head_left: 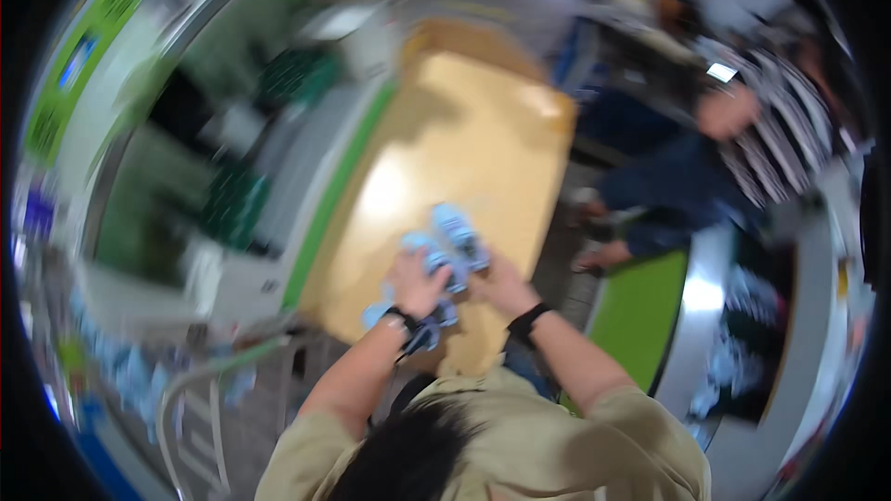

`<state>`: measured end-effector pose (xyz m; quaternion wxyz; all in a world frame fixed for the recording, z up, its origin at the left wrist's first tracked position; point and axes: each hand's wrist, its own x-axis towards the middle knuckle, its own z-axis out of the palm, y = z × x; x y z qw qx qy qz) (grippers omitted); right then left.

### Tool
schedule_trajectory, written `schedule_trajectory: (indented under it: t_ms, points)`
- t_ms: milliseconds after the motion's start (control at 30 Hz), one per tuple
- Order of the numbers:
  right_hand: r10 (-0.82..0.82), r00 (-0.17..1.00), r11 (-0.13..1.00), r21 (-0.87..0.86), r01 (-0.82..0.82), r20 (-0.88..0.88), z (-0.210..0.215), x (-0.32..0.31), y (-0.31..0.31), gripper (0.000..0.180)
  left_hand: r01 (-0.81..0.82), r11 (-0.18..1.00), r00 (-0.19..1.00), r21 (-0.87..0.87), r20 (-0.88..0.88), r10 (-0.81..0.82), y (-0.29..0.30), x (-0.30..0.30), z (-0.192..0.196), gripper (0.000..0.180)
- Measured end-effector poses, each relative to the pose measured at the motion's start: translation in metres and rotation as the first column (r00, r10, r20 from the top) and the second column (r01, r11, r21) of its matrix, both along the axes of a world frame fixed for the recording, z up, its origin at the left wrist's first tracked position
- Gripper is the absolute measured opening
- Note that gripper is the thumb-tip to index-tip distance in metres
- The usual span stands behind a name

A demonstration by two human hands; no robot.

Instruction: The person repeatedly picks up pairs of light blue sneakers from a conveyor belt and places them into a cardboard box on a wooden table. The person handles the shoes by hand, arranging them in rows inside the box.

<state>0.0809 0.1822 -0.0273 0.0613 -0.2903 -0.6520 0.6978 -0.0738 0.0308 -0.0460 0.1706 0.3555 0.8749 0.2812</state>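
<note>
Both hands are over the near half of a pale wooden tabletop [390, 158]. My left hand [418, 280] is closed around a light-blue piece [419, 243] with rounded ends, which shows above the fingers. A longer light-blue, shoe-shaped piece [453, 225] with a darker end points away from me. My right hand [503, 284] has its fingertips closed at the near end of that piece. More light-blue pieces [379, 313] lie under and beside my left wrist, partly hidden. Motion blur hides their exact kind.
A green-edged machine or conveyor [325, 213] with dark green crates [232, 204] runs along the left. Near left stands a metal rail [186, 390]. Another person in a striped top [784, 130] sits at right, beside a green surface [640, 311] and a bin of light-blue pieces [738, 362].
</note>
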Motion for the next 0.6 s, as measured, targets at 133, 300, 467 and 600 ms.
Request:
schedule_trajectory:
  t_ms: [133, 300, 467, 600]
  points:
    - [0.158, 0.838, 0.485, 0.698, -0.526, 0.522, -0.019, 0.072, -0.046, 0.092, 0.177, 0.983, 0.983, -0.044, 0.060, -0.174, -0.018, 0.002, 0.006, 0.077]
    - [0.144, 0.789, 0.575, 0.599, -0.558, 0.597, -0.052, 0.113, -0.066, 0.133, 0.249, 0.954, 0.963, -0.169, 0.148, -0.226, -0.017, 0.003, -0.013, 0.073]
    - [0.224, 0.683, 0.598, 0.455, -0.660, 0.695, -0.027, 0.102, -0.075, 0.143, 0.219, 0.965, 0.971, -0.145, 0.127, -0.202, -0.025, -0.009, -0.023, 0.070]
    - [0.223, 0.707, 0.604, 0.475, -0.640, 0.671, -0.050, 0.099, -0.075, 0.146, 0.231, 0.967, 0.972, -0.104, 0.063, -0.225, -0.028, -0.013, -0.029, 0.067]
